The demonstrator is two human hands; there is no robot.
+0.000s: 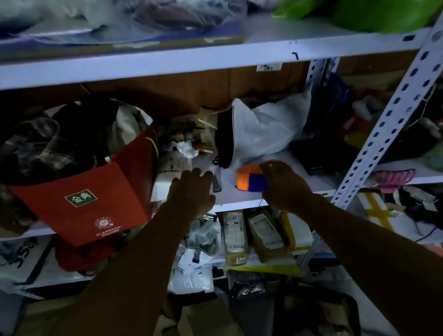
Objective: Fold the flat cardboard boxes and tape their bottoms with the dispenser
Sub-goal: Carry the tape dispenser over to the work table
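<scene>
Fingers of the right hand curl over the orange and blue tape dispenser on the white shelf, hiding half of it; left hand lies spread flat nearby, holding nothing; dim, blurry clutter all around

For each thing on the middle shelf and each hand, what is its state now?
Tape dispenser: on the shelf, right hand on it.
Right hand: resting on the dispenser.
Left hand: open, fingers spread, holding nothing.
Red bag: open, stuffed full.
White plastic bag: crumpled, lying.
</scene>
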